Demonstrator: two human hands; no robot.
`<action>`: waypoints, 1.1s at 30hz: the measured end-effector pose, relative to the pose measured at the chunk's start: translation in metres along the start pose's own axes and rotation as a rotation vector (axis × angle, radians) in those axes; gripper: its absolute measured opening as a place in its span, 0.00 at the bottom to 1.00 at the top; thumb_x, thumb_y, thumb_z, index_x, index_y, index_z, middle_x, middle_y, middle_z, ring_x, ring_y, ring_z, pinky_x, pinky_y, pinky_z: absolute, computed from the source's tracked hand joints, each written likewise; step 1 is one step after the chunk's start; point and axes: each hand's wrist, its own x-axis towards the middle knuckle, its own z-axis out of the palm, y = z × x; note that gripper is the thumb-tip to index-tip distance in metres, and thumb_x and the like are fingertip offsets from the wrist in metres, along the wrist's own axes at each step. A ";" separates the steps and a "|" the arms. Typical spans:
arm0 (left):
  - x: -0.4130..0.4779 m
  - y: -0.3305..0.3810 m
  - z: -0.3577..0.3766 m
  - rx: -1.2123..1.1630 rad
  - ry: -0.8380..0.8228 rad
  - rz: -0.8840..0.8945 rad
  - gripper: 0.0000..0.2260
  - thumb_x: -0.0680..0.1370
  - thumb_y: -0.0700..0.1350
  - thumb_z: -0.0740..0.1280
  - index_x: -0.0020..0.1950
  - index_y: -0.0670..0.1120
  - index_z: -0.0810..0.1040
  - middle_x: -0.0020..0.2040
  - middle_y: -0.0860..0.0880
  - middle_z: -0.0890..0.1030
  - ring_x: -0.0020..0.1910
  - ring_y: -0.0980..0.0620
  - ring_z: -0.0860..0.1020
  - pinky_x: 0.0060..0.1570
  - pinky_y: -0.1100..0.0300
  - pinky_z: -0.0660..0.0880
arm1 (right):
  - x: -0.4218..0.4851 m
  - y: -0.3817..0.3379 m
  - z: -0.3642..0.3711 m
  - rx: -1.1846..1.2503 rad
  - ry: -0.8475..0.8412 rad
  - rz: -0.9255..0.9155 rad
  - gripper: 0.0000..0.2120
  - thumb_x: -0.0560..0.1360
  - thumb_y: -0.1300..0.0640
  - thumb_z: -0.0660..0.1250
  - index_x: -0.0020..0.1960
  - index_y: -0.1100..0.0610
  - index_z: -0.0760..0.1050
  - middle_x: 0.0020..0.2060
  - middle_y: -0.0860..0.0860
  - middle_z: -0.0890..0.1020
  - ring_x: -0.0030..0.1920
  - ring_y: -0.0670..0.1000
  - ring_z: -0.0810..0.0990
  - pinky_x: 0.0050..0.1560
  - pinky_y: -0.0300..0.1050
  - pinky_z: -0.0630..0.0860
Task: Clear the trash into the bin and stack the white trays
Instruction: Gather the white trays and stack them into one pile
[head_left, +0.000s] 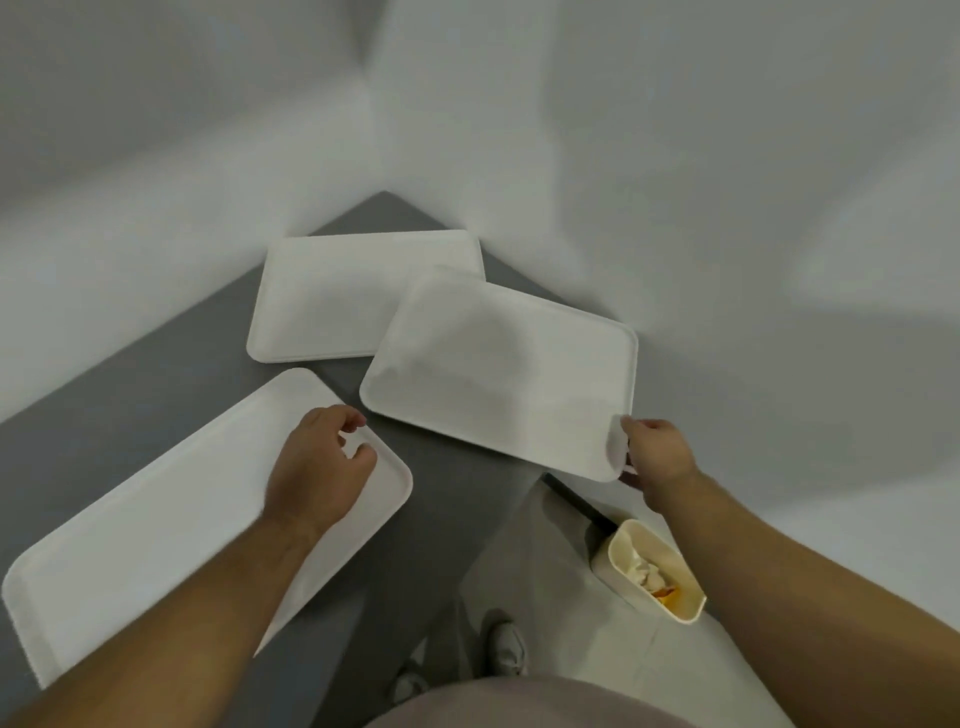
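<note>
So there's a grey tabletop (156, 374) wedged into a corner of plain white walls; three white rectangular plastic trays sit on it, all bare. The near-left tray (156, 519) is the biggest in view; the left hand (317, 467) hovers over its far-right corner, fingers curled, gripping nothing as far as I can see. The right tray (498, 369) overlaps the far tray (332, 296); the right hand (657, 457) pinches its near-right corner, thumb on top. Down on the floor, near right, the small cream plastic bin (618, 551) holds crumpled white and orange trash (652, 579).
</note>
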 end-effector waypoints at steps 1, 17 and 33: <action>0.003 0.005 0.003 0.004 0.003 -0.008 0.13 0.78 0.45 0.72 0.63 0.49 0.79 0.59 0.49 0.81 0.51 0.53 0.76 0.55 0.58 0.74 | 0.005 -0.001 0.005 0.057 -0.022 0.037 0.17 0.81 0.47 0.67 0.64 0.57 0.74 0.58 0.58 0.79 0.57 0.64 0.80 0.49 0.61 0.83; 0.007 0.024 -0.015 -0.590 0.297 -0.409 0.13 0.79 0.60 0.60 0.51 0.54 0.78 0.52 0.50 0.83 0.49 0.48 0.82 0.55 0.48 0.77 | 0.022 -0.014 0.019 -0.074 -0.010 -0.127 0.23 0.83 0.48 0.57 0.70 0.62 0.75 0.57 0.59 0.80 0.53 0.62 0.77 0.54 0.51 0.71; -0.067 -0.080 -0.080 -0.668 0.436 -0.715 0.09 0.80 0.49 0.63 0.57 0.49 0.77 0.51 0.47 0.83 0.50 0.43 0.81 0.47 0.51 0.76 | -0.077 -0.069 0.118 -0.322 -0.434 -0.609 0.05 0.81 0.50 0.63 0.50 0.49 0.75 0.46 0.49 0.81 0.46 0.50 0.79 0.44 0.47 0.74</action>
